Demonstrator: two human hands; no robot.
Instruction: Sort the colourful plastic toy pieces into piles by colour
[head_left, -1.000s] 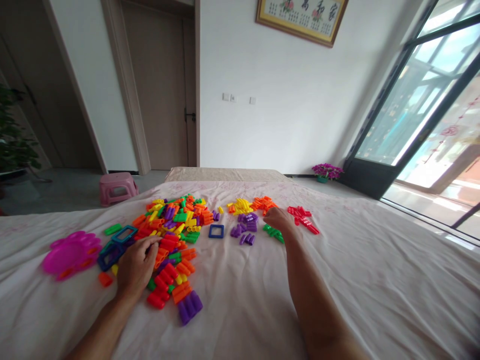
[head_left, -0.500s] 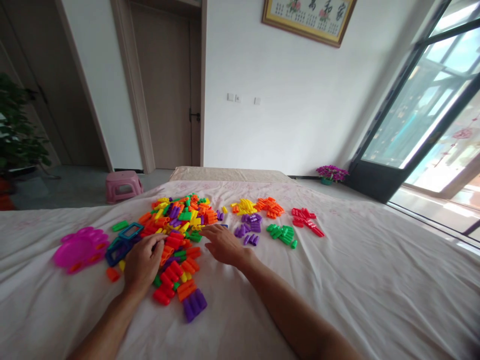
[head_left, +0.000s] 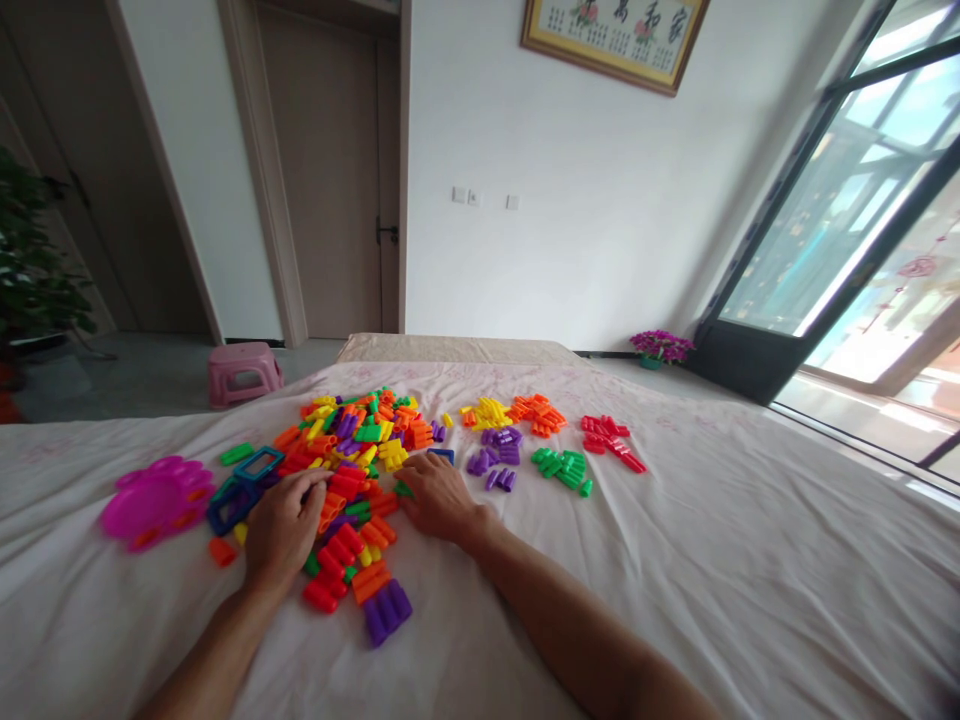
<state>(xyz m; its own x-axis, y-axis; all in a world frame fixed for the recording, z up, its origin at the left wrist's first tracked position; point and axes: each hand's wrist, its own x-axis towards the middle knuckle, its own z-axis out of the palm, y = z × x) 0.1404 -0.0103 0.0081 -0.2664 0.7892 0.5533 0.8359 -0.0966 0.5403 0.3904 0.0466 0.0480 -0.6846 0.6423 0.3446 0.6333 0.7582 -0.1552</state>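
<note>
Head view: I see my right hand point(head_left: 435, 497) with fingers bent together at a green piece point(head_left: 403, 489), at the mixed heap's point(head_left: 367, 432) right edge; I can't tell whether it pinches. My left hand point(head_left: 281, 530) curls against the heap's near left, grip hidden. The pieces look light, stiff, smooth, hard to break; I'd hold one across its tube sides. Beyond lie purple point(head_left: 501, 446) and green point(head_left: 561, 465) groups on the cloth point(head_left: 510, 620).
</note>
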